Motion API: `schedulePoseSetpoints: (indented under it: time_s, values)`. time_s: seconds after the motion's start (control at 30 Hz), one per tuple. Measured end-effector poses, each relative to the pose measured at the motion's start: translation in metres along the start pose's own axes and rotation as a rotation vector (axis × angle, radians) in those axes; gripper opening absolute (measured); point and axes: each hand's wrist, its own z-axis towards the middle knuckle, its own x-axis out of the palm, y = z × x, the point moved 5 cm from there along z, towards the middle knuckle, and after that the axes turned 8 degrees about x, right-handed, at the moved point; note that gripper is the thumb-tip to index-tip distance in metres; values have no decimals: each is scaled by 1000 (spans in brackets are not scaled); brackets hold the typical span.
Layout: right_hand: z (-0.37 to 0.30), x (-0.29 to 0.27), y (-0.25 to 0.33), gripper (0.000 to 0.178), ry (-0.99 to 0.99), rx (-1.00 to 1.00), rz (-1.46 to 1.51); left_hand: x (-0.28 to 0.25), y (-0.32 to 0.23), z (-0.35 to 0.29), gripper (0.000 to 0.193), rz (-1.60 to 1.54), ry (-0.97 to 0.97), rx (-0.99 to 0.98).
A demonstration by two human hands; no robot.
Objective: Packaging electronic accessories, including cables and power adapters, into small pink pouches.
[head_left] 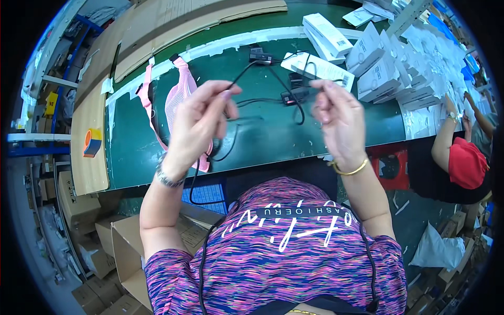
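My left hand (202,121) is closed, thumb and fingertips pinching a thin black cable (242,72) over the green table. My right hand (340,118) is raised opposite it, fingers curled and thumb against forefinger. Blur hides what is in that pinch; a loop of black cable runs close to its fingertips. Between the hands, small black devices with cables (295,96) lie on the table, another black device (259,55) farther back. Left of my left hand, partly behind it, lies a pink mesh item with straps and black buckles (181,86).
White boxes (375,63) crowd the table's far right, with a white printed packet (320,71) nearer. Flat cardboard (173,31) lies along the back. An orange-and-blue tape roll (92,143) sits at left. Another person's arm (445,128) is at right; an opened carton (128,247) stands below left.
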Motion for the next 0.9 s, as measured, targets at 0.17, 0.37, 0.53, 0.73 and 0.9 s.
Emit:
schedulePoseSetpoints:
  time_s: [0.17, 0.37, 0.53, 0.73, 0.9]
  values:
    - [-23, -89, 20, 24, -203, -87, -458, -75, 30, -27, 12, -146, -266, 270]
    - [-38, -95, -36, 25, -155, 205, -723, -29, 5, -19, 18, -710, -255, 412]
    - [-45, -72, -23, 22, -47, 149, -1410, -7, 11, -12, 26, -583, -323, 391]
    - [-45, 22, 16, 16, 76, -154, -1102, 20, 29, -1, 28, -409, -105, 343]
    - [-26, 59, -26, 21, 352, -101, -1093, 46, 16, 2, 26, -507, -38, 346]
